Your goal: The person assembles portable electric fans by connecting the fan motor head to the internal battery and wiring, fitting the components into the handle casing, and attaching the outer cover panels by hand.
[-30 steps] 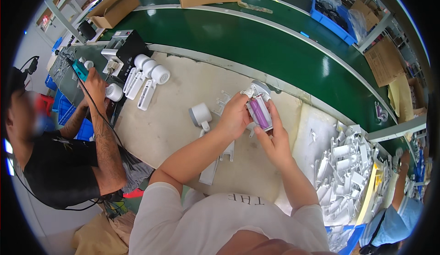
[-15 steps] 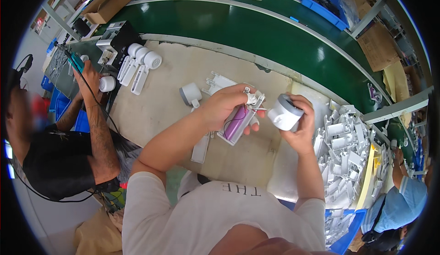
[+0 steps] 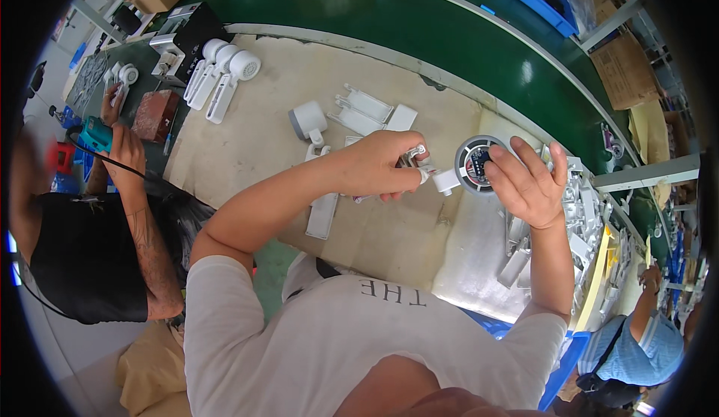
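Note:
My left hand (image 3: 383, 164) is closed around a slim white handle housing (image 3: 410, 158), mostly hidden by the fingers; a little purple shows below them. Beside it is a round white head (image 3: 447, 182) with a grey rim, like a handheld fan's, its open face turned up and a dark circuit board (image 3: 477, 164) inside. My right hand (image 3: 530, 181) holds this head at its right side, fingertips over the rim and board, other fingers raised, thumb hidden. The head's short neck points at the left hand; whether it joins the housing I cannot tell.
Another grey-rimmed head (image 3: 308, 119) and white half-shells (image 3: 364, 110) lie on the table (image 3: 258, 136). Assembled white devices (image 3: 222, 98) rest back left near a black machine (image 3: 187, 42). White parts pile (image 3: 578, 215) at right. A co-worker (image 3: 97, 260) at left holds a teal tool (image 3: 96, 134).
The round head has turned so its open face shows, and the right hand has shifted right and over its rim. The left hand has rolled over the housing, covering the purple part.

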